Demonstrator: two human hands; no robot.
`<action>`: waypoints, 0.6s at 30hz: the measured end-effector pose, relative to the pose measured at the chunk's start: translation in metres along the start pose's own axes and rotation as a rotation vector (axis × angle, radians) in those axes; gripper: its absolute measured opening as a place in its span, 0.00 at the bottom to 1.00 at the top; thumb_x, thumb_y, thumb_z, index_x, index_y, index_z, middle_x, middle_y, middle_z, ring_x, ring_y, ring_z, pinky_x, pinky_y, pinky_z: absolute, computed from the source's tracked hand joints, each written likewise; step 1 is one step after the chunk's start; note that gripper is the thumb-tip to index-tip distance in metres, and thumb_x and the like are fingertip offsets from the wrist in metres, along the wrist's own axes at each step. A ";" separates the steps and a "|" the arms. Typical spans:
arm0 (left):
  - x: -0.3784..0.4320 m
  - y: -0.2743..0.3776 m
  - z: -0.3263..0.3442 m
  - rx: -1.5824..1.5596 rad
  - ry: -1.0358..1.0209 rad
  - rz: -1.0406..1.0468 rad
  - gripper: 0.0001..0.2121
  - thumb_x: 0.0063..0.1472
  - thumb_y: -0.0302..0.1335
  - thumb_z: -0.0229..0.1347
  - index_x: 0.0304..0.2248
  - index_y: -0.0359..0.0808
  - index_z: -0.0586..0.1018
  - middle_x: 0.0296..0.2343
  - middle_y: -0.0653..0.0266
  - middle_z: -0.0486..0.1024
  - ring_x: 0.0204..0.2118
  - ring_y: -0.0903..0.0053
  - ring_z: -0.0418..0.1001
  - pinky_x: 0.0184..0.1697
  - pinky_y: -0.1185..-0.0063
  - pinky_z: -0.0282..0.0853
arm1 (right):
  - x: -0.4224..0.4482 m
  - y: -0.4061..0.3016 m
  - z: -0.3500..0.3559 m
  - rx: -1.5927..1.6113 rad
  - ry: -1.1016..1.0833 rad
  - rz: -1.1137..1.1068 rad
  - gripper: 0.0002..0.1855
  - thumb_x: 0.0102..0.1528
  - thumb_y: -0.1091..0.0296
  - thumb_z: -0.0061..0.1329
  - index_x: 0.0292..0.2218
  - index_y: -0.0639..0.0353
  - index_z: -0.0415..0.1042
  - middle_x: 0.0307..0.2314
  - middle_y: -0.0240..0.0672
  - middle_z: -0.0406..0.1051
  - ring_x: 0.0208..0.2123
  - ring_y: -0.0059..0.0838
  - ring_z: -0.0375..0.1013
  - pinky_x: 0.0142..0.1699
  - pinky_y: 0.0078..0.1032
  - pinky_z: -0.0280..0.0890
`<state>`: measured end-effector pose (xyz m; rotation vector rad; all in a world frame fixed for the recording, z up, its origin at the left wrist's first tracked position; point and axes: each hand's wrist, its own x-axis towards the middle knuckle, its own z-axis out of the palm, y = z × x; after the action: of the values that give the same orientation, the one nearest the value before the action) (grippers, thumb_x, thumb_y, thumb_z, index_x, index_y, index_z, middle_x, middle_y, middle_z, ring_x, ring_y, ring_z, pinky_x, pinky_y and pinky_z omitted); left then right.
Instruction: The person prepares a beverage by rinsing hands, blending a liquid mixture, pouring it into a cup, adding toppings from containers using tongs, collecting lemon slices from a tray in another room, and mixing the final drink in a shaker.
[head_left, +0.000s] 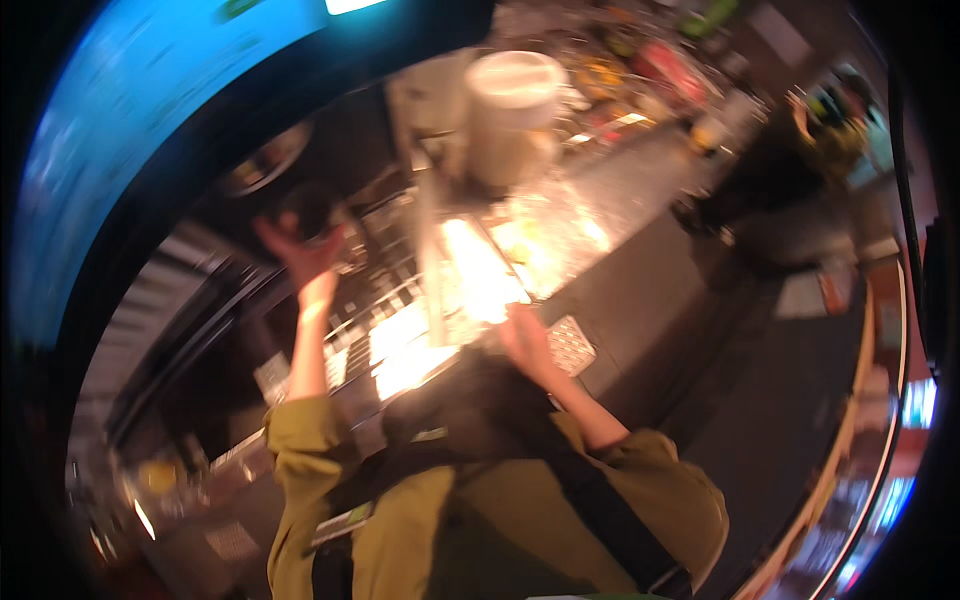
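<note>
My left hand is raised at the left, its fingers spread before a dark round shape. Blur hides whether they touch or hold it. My right hand is low in front of my apron, at the near edge of a brightly lit metal counter. Its fingers look curled, but glare and blur hide anything in them. Between my hands stretches a wire rack or grate, partly washed out by the light. A perforated light-coloured piece shows just right of my right hand.
A tall white lidded bucket stands on the counter behind the glare. Blurred food items and containers crowd the far end. Another person is at the upper right. A round dish shows at upper left. Dark floor extends at right.
</note>
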<state>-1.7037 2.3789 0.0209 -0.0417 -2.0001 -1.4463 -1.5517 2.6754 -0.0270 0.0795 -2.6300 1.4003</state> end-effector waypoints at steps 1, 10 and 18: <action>0.002 0.020 0.007 -0.020 -0.005 -0.062 0.51 0.40 0.19 0.60 0.54 0.40 0.31 0.51 0.51 0.42 0.53 0.69 0.45 0.52 0.75 0.48 | -0.006 0.021 0.000 0.032 0.140 -0.130 0.14 0.45 0.77 0.44 0.37 0.65 0.64 0.31 0.45 0.66 0.34 0.40 0.66 0.38 0.28 0.61; -0.011 0.002 0.012 -0.079 0.027 -0.077 0.44 0.43 0.16 0.55 0.51 0.41 0.36 0.46 0.52 0.52 0.45 0.70 0.57 0.47 0.76 0.57 | 0.035 0.197 -0.144 0.193 0.727 0.288 0.15 0.49 0.69 0.46 0.38 0.64 0.60 0.33 0.36 0.64 0.29 0.20 0.67 0.34 0.18 0.61; -0.078 0.014 -0.039 0.714 0.641 -0.065 0.19 0.54 0.26 0.48 0.43 0.27 0.59 0.36 0.49 0.66 0.36 0.67 0.67 0.41 0.77 0.64 | 0.237 0.349 -0.347 -0.121 0.978 0.289 0.50 0.37 0.55 0.57 0.52 0.68 0.41 0.47 0.49 0.50 0.46 0.38 0.56 0.50 0.28 0.51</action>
<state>-1.6184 2.3775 -0.0013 0.7055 -1.8404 -0.5834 -1.7878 3.1656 -0.0834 -0.8084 -1.9050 0.9545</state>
